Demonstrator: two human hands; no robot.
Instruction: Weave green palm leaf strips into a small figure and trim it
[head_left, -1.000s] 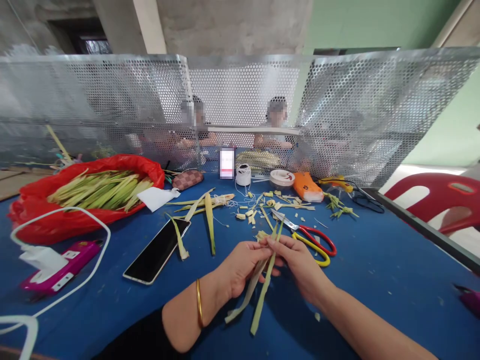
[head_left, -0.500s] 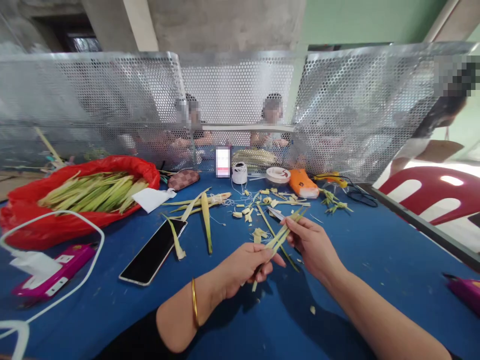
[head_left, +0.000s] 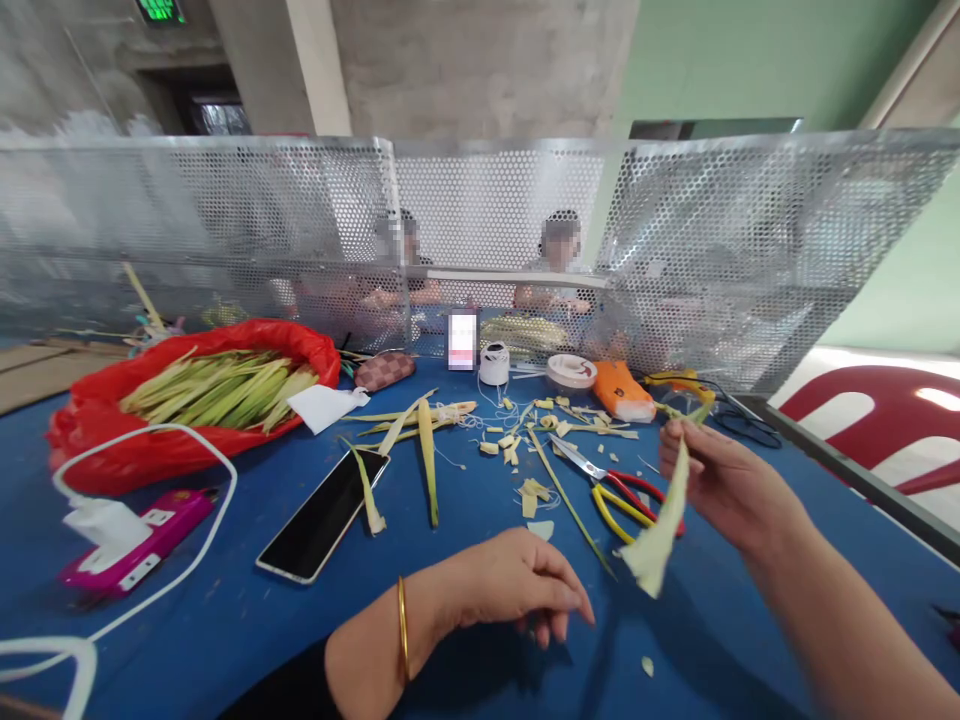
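Note:
My right hand (head_left: 724,480) pinches a long pale green leaf (head_left: 660,525) off to the right. Its broad, cream-coloured end hangs down and its narrow end sticks out past my fingers. Scissors (head_left: 611,487) with red and yellow handles lie on the table just left of that hand, partly behind the leaf. My left hand (head_left: 536,590), with a gold bangle on the wrist, hovers low over the table. Its fingers are loosely bent and apart, and nothing shows in them. Small cut leaf scraps (head_left: 532,492) and a thin green stalk (head_left: 571,505) lie beyond it.
A red plastic bag (head_left: 82,420) of leaves stands at left, near a phone (head_left: 322,525) and purple power strip (head_left: 142,545). Thread (head_left: 494,364), tape (head_left: 571,372) and an orange packet (head_left: 621,390) sit before a perforated metal screen (head_left: 495,190). Two people sit behind it.
My left hand has let go of the leaf strips and moved slightly down. The right hand has swung right with a leaf, and the scissors now show on the table.

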